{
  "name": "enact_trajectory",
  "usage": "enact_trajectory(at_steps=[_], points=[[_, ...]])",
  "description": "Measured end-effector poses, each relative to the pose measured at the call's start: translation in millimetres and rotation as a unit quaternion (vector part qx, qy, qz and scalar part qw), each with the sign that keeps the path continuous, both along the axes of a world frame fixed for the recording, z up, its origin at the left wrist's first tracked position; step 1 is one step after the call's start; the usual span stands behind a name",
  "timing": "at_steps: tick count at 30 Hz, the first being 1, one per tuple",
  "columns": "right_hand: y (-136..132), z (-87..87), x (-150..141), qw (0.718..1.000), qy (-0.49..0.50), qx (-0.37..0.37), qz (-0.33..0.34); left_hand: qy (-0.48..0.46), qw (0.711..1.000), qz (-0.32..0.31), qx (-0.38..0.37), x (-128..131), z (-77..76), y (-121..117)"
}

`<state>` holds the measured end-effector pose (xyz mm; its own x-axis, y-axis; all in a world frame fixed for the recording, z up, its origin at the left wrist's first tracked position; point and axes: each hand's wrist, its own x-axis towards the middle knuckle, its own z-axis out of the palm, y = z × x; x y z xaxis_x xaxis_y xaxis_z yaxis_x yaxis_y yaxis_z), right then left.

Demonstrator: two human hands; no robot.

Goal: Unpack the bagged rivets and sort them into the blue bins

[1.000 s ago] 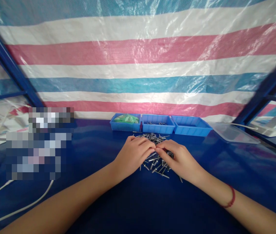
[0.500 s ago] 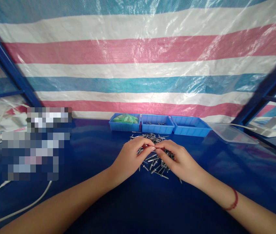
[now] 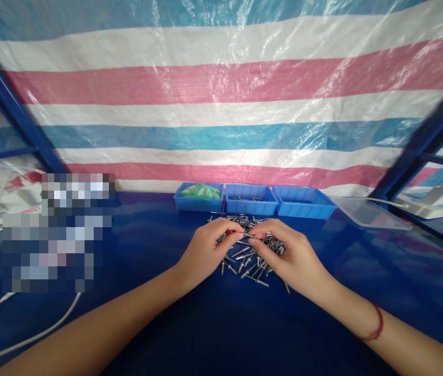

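Note:
Above a loose pile of silver pop rivets [image 3: 247, 256], my two hands meet with fingertips a short way apart. Between them lies a single pop rivet [image 3: 248, 235], held roughly level. My left hand [image 3: 209, 248] pinches one end with thumb and forefinger. The other end is between the thumb and forefinger of my right hand [image 3: 284, 245]. Parts of the pile are hidden behind both hands.
Behind the pile stand three blue bins: the left bin [image 3: 180, 203] holds a green packet [image 3: 201, 191], the middle bin [image 3: 250, 207] some rivets. A clear plastic lid [image 3: 373, 214] lies right of the right bin [image 3: 305, 209]. White cables [image 3: 37, 355] cross the table's left side.
The fingertips of both hands have drawn slightly apart, and the rivet between them now shows. My right hand has shifted a little to the right; the pile looks the same.

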<state>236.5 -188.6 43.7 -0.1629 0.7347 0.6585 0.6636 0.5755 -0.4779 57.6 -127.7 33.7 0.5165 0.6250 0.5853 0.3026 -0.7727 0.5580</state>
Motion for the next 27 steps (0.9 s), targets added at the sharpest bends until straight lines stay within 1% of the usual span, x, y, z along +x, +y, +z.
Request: enact_trajectory(at_steps=[4,6,7,9,11,13,14,16,18,21,24,27], points=[[-5.0,4.9,2.2,0.991,-0.11,0.071,0.009,0.023,0.998,-0.057,0.011,-0.4,1.4,0.2],[-7.1,6.8,2.9,0.985,-0.154,0.083,0.004,0.046,0.996,-0.078,0.019,0.1,2.3,-1.1],[-7.3,7.6,3.2,0.984,-0.161,0.081,0.001,0.053,0.995,-0.076,0.024,0.8,2.8,-2.0],[-3.8,9.1,4.9,0.986,-0.149,0.07,-0.009,0.05,0.997,-0.043,0.033,2.6,3.3,-3.1],[7.1,11.3,9.1,0.989,-0.122,0.066,-0.041,0.039,0.998,0.005,0.041,4.0,2.8,-2.6],[26.3,14.4,16.6,0.987,-0.102,0.073,-0.101,0.054,0.996,0.04,0.051,4.0,1.0,-0.1],[38.5,16.1,21.3,0.983,-0.099,0.073,-0.135,0.074,0.994,0.047,0.059,3.3,-0.3,1.4],[65.2,19.3,31.1,0.973,-0.122,0.073,-0.183,0.122,0.988,0.049,0.077,1.1,-3.0,4.3],[91.0,21.2,39.4,0.956,-0.17,0.075,-0.228,0.159,0.982,0.039,0.095,-1.2,-5.2,5.9],[119.2,19.9,45.7,0.947,-0.187,0.068,-0.25,0.191,0.975,0.03,0.112,-3.2,-6.8,5.6],[128.6,14.6,45.1,0.943,-0.188,0.058,-0.269,0.2,0.972,0.01,0.12,-3.0,-7.1,3.6],[118.2,9.1,41.9,0.943,-0.184,0.05,-0.274,0.21,0.964,-0.046,0.155,-1.2,-7.5,0.8]])
